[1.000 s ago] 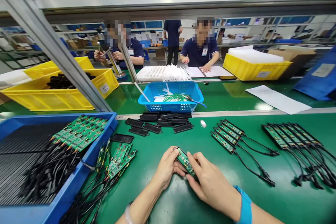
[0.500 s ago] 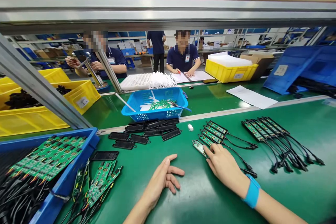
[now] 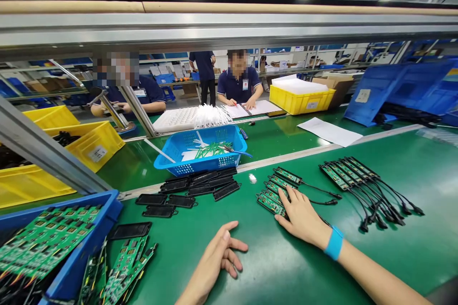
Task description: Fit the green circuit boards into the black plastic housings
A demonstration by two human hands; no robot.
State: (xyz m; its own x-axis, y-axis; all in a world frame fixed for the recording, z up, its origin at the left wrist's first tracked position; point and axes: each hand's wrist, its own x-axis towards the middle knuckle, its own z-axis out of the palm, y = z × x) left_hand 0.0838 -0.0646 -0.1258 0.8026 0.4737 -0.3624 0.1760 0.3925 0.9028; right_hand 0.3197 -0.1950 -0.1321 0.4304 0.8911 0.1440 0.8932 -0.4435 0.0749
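My right hand (image 3: pixel 302 214), with a blue wristband, lies flat with fingers spread on a row of green circuit boards with black cables (image 3: pixel 277 190) on the green bench mat. My left hand (image 3: pixel 218 257) rests on the mat near the front edge, fingers loosely apart and holding nothing. Black plastic covers (image 3: pixel 195 188) lie in a cluster beyond my left hand. A second row of cabled boards (image 3: pixel 352 174) lies to the right of my right hand.
A blue tray (image 3: pixel 89 243) with green boards stands at front left, more boards (image 3: pixel 121 267) beside it. A blue basket (image 3: pixel 200 150), yellow bins (image 3: pixel 86 143) and a slanted metal post (image 3: pixel 46 152) stand behind. Two people sit across the belt.
Both hands held one board a second ago. My right hand carried it right and set it at the near end of the row, now pressing flat there. My left hand let go.
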